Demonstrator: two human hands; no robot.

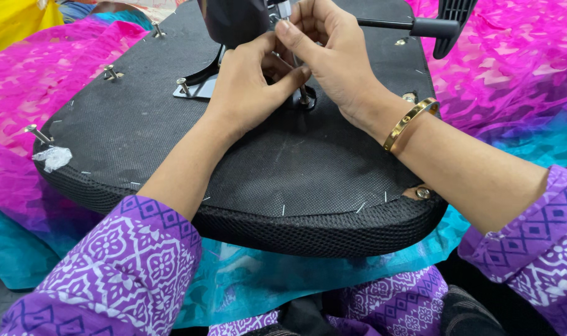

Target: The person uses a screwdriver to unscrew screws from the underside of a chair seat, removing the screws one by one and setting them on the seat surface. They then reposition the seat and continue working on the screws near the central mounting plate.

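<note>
An upturned black chair seat (134,118) lies in front of me, its fabric underside stapled along the rim. Both my hands meet at its middle, over a bolt (304,96) standing in a hole beside a metal bracket (196,87). My left hand (249,84) pinches near the bolt with closed fingers. Above the bolt, my right hand (333,53), with a gold bangle (411,121) on its wrist, grips a thin metal tool (282,11). The bolt's top is hidden by my fingers.
Several bolts stick up from the seat: one at the left edge (37,132), others at the far left (111,73) and near the bracket (182,84). A black lever with a paddle handle (448,25) juts right. Pink and teal cloth (501,74) lies under the seat.
</note>
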